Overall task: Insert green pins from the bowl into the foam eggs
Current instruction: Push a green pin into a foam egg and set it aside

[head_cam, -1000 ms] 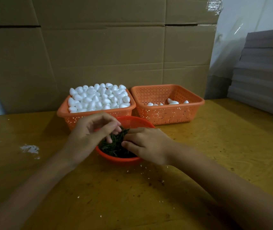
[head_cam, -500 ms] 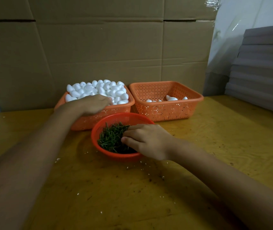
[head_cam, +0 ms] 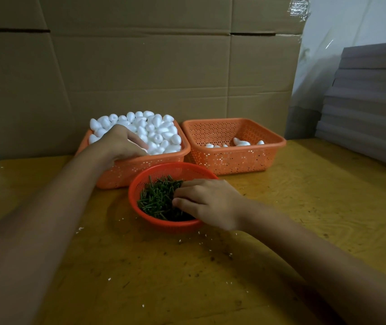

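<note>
Two hands are busy in the head view, each in its own container. The left hand [head_cam: 119, 144] is out over the near left corner of the left basket [head_cam: 140, 166], an orange perforated one heaped with white foam eggs [head_cam: 158, 130]. Its knuckles are up and its fingers bend down onto the pile, touching the eggs. Whether one is actually held, I cannot tell, because the fingertips are hidden against the white.

Over to the right hand [head_cam: 208, 202]: it sits across the right side of the red mesh bowl [head_cam: 138, 186], which stands on the table [head_cam: 292, 207] just in front of the two baskets. The green pins [head_cam: 156, 198] lie in a loose dark heap inside the bowl. The fingers curl down and the thumb is tucked in beside them, with the tips right in the pins. A pinch is possible, but I cannot tell if a pin is caught between them.

The right basket [head_cam: 234, 160] stands just beside the full one, with only a few eggs [head_cam: 241, 143] lying on its floor. White crumbs [head_cam: 80, 228] speckle the yellow wood near the bowl. Cardboard boxes [head_cam: 140, 66] wall off the back, and a stack of grey sheets [head_cam: 370, 102] rises at the far right.
</note>
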Action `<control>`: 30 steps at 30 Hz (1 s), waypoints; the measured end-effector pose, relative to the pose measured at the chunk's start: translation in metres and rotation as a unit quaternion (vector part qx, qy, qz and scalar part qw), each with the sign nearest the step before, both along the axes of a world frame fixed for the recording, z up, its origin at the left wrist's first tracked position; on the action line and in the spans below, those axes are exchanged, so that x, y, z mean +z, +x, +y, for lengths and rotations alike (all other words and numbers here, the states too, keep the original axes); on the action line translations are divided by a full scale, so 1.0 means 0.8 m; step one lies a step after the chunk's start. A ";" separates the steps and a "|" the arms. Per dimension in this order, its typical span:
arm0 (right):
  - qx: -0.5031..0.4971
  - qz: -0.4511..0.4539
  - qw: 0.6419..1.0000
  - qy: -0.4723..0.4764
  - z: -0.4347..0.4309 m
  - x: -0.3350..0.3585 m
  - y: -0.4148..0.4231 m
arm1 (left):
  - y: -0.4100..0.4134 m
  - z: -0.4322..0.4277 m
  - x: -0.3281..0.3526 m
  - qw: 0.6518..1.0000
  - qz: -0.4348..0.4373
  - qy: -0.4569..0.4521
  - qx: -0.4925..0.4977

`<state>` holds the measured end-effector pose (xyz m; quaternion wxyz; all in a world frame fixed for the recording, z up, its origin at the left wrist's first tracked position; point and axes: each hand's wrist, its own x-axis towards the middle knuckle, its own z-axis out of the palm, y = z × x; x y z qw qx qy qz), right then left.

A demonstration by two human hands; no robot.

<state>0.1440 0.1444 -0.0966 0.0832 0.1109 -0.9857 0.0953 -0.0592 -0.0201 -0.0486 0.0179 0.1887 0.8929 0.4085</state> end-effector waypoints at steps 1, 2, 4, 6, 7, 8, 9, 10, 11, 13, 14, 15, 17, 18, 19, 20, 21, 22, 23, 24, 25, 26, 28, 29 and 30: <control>0.002 -0.001 1.000 -0.004 0.001 0.000 -0.001 | -0.001 0.000 -0.002 1.000 -0.003 0.026 0.004; 0.004 -0.003 1.000 -0.011 0.002 -0.001 -0.001 | -0.001 -0.001 -0.003 0.999 0.000 0.050 0.013; 0.007 -0.006 1.000 -0.027 0.003 0.000 -0.003 | -0.002 -0.004 -0.006 0.996 0.025 0.080 0.029; 0.009 -0.008 0.999 -0.033 0.004 0.000 -0.003 | -0.001 -0.006 -0.008 0.990 0.055 0.129 0.026; 0.010 -0.008 0.999 -0.033 0.004 0.000 -0.003 | 0.002 -0.007 -0.008 0.983 0.068 0.168 0.024; 0.011 -0.006 0.999 -0.032 0.004 0.000 -0.003 | 0.007 -0.007 -0.009 0.975 0.075 0.206 0.025; 0.010 -0.006 0.999 -0.031 0.004 0.000 -0.003 | 0.013 -0.008 -0.008 0.968 0.076 0.239 0.021; 0.009 -0.007 1.000 -0.028 0.004 0.000 -0.003 | 0.020 -0.008 -0.008 0.961 0.072 0.265 0.011; 0.009 -0.007 1.000 -0.026 0.004 0.000 -0.002 | 0.027 -0.008 -0.009 0.956 0.066 0.286 -0.006; 0.010 -0.006 1.000 -0.020 0.003 0.000 -0.002 | 0.046 -0.007 -0.008 0.944 0.054 0.322 -0.040; 0.010 -0.004 1.000 -0.015 0.002 -0.001 -0.002 | 0.056 -0.006 -0.007 0.937 0.038 0.343 -0.056; 0.009 -0.002 1.000 -0.008 0.001 -0.001 -0.001 | 0.068 -0.005 -0.007 0.927 0.013 0.368 -0.075; 0.005 0.006 1.000 0.003 -0.001 -0.002 0.000 | 0.091 -0.007 -0.008 0.902 -0.042 0.414 -0.118; 0.004 0.009 1.000 0.006 -0.002 -0.002 0.000 | 0.102 -0.010 -0.009 0.894 -0.059 0.422 -0.136; 0.005 0.011 1.000 0.007 -0.003 -0.003 0.000 | 0.112 -0.013 -0.011 0.892 -0.068 0.422 -0.149; 0.006 0.012 1.000 0.008 -0.003 -0.003 0.000 | 0.122 -0.016 -0.012 0.891 -0.072 0.419 -0.161; 0.006 0.012 1.000 0.009 -0.003 -0.003 0.000 | 0.131 -0.019 -0.015 0.889 -0.077 0.417 -0.172; 0.005 0.013 1.000 0.011 -0.003 -0.003 0.000 | 0.139 -0.020 -0.017 0.886 -0.084 0.419 -0.181; 0.004 0.013 1.000 0.013 -0.002 -0.002 0.000 | 0.147 -0.021 -0.021 0.883 -0.091 0.421 -0.188; 0.003 0.013 1.000 0.013 -0.003 -0.002 0.000 | 0.153 -0.021 -0.025 0.882 -0.099 0.420 -0.192; 0.003 0.012 1.000 0.012 -0.003 -0.002 0.000 | 0.158 -0.020 -0.029 0.881 -0.106 0.418 -0.193; 0.002 0.010 1.000 0.012 -0.003 -0.003 0.001 | 0.162 -0.020 -0.033 0.880 -0.114 0.418 -0.195; 0.001 0.007 1.000 0.013 -0.003 -0.003 0.001 | 0.169 -0.021 -0.039 0.873 -0.132 0.425 -0.201; 0.000 0.009 1.000 0.014 -0.003 -0.003 0.001 | 0.172 -0.021 -0.041 0.869 -0.135 0.429 -0.205; 0.001 0.010 1.000 0.014 -0.003 -0.003 0.001 | 0.173 -0.022 -0.042 0.867 -0.137 0.433 -0.206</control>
